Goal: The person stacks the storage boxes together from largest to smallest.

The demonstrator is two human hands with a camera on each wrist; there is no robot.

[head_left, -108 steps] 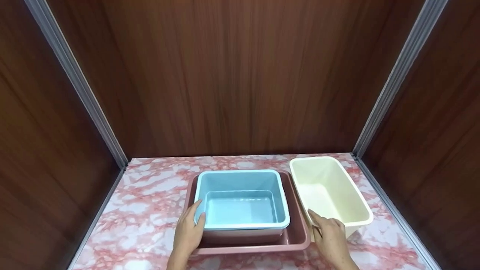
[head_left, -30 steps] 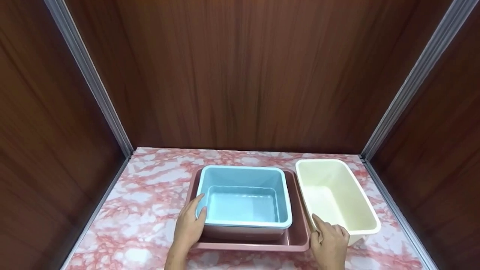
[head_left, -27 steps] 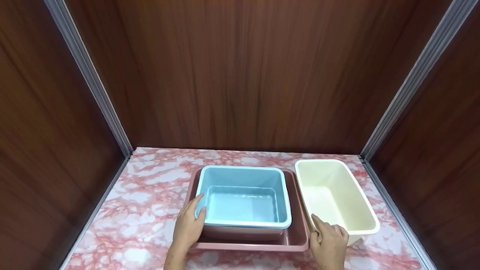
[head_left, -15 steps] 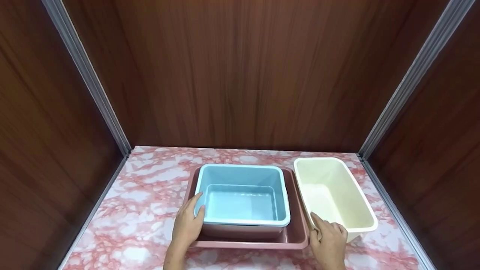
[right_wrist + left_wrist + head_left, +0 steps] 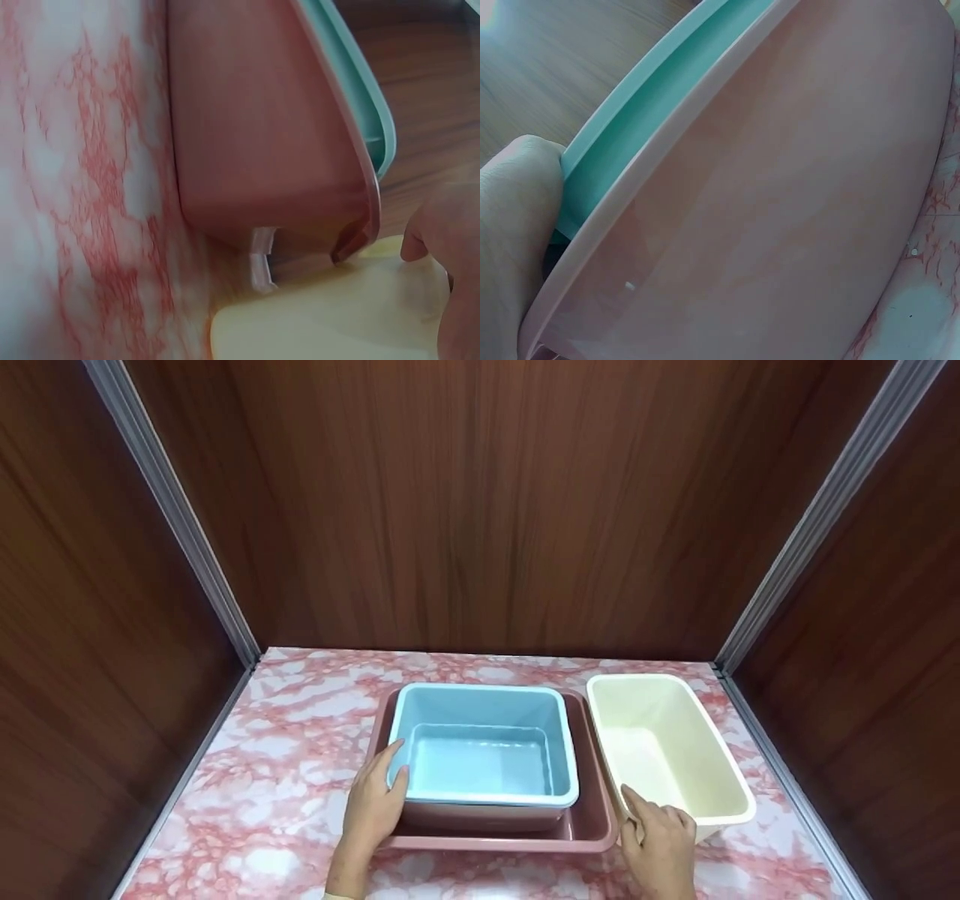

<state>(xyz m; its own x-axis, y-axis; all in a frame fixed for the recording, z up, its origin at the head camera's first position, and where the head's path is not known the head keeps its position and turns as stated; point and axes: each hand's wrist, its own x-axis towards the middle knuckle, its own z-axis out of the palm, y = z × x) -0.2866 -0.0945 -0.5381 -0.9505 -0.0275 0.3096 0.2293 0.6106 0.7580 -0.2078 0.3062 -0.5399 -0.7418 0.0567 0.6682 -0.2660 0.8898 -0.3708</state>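
Observation:
A light-blue plastic basin (image 5: 480, 765) sits inside a larger mauve-pink basin (image 5: 495, 843). Below its front rim a mauve surface shows; I cannot tell whether that is another nested basin. My left hand (image 5: 373, 804) holds the blue basin at its front left corner, thumb on the inner side, some fingers hidden. Just to the right stands a cream basin (image 5: 641, 761) with its long side next to the pink one. At its near left corner my right hand (image 5: 661, 840) pinches the rim, index finger over the edge. In the right wrist view the cream wall (image 5: 322, 322) lies close to the pink basin.
Everything stands on a red-and-white marbled tabletop (image 5: 277, 780). Dark wood panels (image 5: 480, 510) enclose the back and both sides, with grey metal strips (image 5: 172, 502) at the corners. The cream basin lies nearest the right panel (image 5: 862, 720).
The head view has tilted slightly, shifting the scene in frame. Both hands keep their places on the basin rims, with no clear movement of the basins.

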